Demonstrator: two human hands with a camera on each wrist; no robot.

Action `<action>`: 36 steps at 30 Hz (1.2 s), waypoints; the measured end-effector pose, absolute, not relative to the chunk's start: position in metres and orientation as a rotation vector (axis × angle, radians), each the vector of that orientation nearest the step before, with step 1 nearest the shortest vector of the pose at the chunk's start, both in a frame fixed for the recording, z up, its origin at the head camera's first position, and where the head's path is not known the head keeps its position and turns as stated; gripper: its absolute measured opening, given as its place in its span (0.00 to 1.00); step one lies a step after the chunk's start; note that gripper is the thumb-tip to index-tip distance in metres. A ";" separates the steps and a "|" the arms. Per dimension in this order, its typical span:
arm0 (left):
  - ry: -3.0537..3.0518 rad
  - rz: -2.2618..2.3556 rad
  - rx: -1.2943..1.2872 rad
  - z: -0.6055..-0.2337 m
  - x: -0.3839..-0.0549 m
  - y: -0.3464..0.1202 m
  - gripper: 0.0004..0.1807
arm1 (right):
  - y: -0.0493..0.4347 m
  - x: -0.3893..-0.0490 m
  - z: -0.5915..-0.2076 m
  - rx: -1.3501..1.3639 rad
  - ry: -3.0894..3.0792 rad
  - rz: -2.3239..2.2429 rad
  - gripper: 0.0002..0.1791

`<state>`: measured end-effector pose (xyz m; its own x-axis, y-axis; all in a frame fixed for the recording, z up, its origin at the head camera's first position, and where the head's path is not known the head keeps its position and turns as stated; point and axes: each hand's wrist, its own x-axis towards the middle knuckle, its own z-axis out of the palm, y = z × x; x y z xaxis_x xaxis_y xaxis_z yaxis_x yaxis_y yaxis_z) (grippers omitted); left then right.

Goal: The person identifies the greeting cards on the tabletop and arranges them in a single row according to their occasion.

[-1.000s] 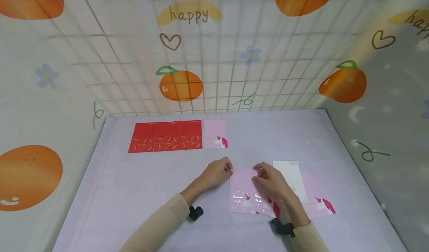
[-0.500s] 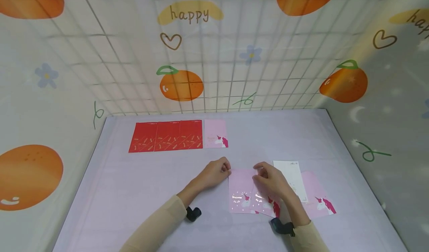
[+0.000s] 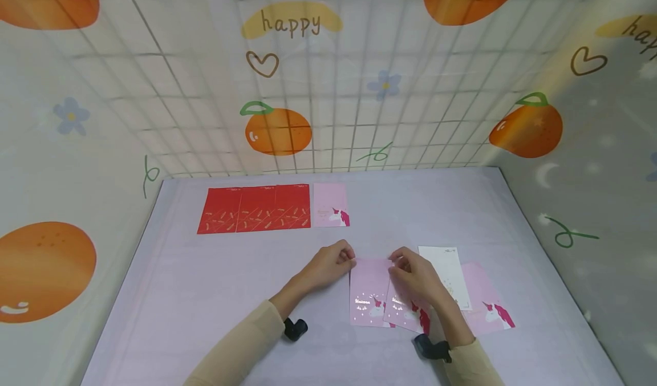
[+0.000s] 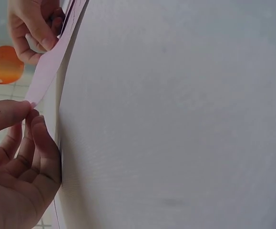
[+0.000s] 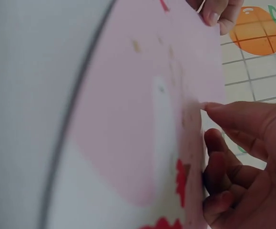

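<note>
In the head view, two pink unicorn cards overlap at the front, right of centre. My left hand [image 3: 328, 265] pinches the upper left corner of the left pink card [image 3: 368, 283] between thumb and index finger. Over the top of the overlapping right pink card [image 3: 402, 312] is my right hand [image 3: 417, 277], its thumb and fingertip pinching the upper edge near where the cards meet. Seen from the left wrist, the pink card [image 4: 46, 74] stretches between both hands, its upper end raised off the table. The right wrist view shows the unicorn side [image 5: 123, 95] close up.
A white card [image 3: 445, 269] lies right of my right hand, partly over another pink unicorn card [image 3: 482, 303]. Farther back lie several red cards [image 3: 256, 209] in a row, with a pink unicorn card [image 3: 330, 203] at the row's right end. A patterned curtain [image 3: 349, 84] encloses the table.
My left hand has shifted slightly left with the left pink card, leaving a little less overlap with the right one. My right hand has stayed nearly still.
</note>
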<state>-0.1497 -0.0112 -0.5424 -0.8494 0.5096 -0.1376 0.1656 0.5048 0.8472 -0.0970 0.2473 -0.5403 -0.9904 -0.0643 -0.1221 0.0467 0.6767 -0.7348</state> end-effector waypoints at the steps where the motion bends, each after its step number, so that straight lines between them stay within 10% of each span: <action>1: 2.373 1.293 0.560 -0.542 -0.149 -0.011 0.07 | 0.248 -0.097 -0.540 -0.013 2.750 -1.213 0.11; 36: 2.246 1.642 0.538 -0.516 -0.142 -0.010 0.09 | 0.257 -0.100 -0.526 -0.110 2.553 -1.593 0.06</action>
